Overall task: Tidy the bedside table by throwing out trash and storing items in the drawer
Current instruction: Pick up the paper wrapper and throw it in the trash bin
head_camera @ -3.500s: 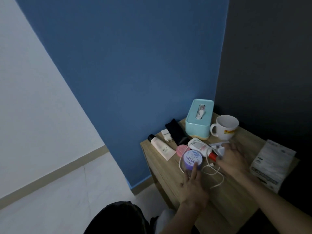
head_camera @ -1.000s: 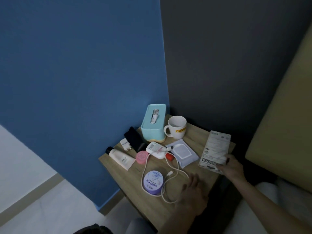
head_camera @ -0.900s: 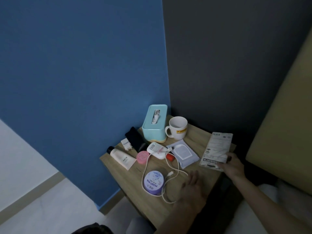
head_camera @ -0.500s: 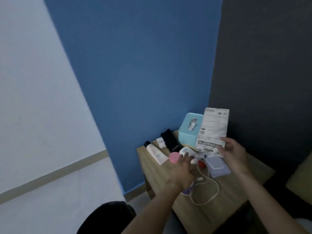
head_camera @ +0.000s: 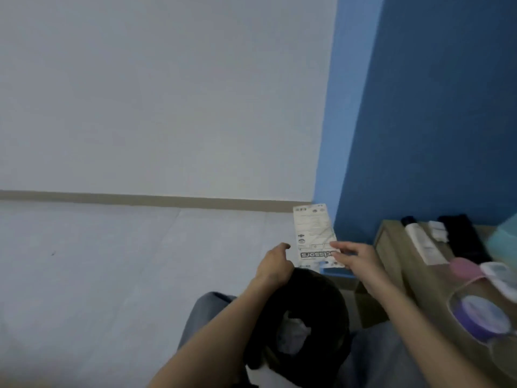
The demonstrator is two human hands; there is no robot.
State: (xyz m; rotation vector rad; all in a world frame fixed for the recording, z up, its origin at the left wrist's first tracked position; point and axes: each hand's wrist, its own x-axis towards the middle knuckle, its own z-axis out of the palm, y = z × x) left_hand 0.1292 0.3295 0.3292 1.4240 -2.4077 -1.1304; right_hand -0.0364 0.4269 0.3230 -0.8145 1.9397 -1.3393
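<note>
While the view has swung away from the bedside table, which now sits at the right edge instead of the middle, the right hand has carried the white scissors packet off the tabletop and holds it out over the floor, just above the black bin bag. Its fingers pinch the packet's lower edge, with the printed side up. The left hand, which half a second ago hovered over the clutter, now rests at the bag's rim with fingers curled; whether it grips the plastic I cannot tell. White crumpled trash lies inside the bag. On the table remain the white tube, pink lid and purple jar, blurred.
</note>
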